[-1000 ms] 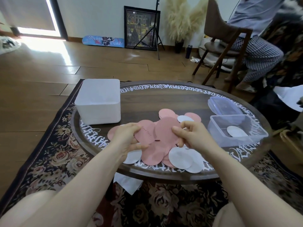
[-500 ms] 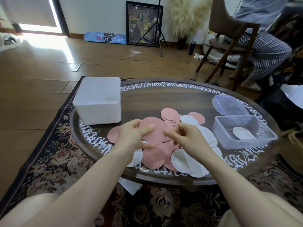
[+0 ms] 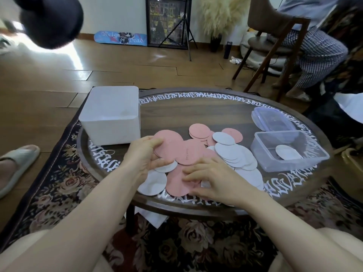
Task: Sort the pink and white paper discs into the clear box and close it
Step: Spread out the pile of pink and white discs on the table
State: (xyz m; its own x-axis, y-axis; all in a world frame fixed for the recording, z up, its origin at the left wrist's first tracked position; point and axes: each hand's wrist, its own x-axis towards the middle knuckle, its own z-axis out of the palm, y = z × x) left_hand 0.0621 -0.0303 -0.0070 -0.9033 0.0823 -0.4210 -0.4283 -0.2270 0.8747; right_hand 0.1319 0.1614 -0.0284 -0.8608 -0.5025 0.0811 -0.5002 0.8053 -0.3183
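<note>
Your right hand (image 3: 214, 179) lies nearest you, fingers spread and pressing flat on a pink disc (image 3: 177, 183) at the near rim of the round table (image 3: 196, 114); it grasps nothing. Your left hand (image 3: 144, 156), just to its left and slightly farther out, pinches a large pink disc (image 3: 170, 144) by its edge, thumb beneath, fingers curled over the top. White discs (image 3: 153, 182) lie under and below that hand. To the right of your right hand more white discs (image 3: 233, 154) overlap in a fan; beyond both hands sit smaller pink discs (image 3: 199, 130).

Farther right of the right hand stands the clear box (image 3: 314, 160), open, with one white disc (image 3: 287, 152) inside. Its lid (image 3: 273, 119) lies just behind it. Beyond your left hand stands a white bin (image 3: 112, 116). The dark wooden tabletop carries white script round its border.

The table stands on a floral rug (image 3: 55, 183), on wooden flooring. A slippered foot (image 3: 15, 163) shows well left of your left hand. At the far wall: a skateboard deck (image 3: 120, 38), a framed picture (image 3: 167, 22), a tripod (image 3: 180, 30), and pampas grass (image 3: 222, 14). Far right, a seated person (image 3: 314, 46) occupies a wooden chair (image 3: 275, 26).
</note>
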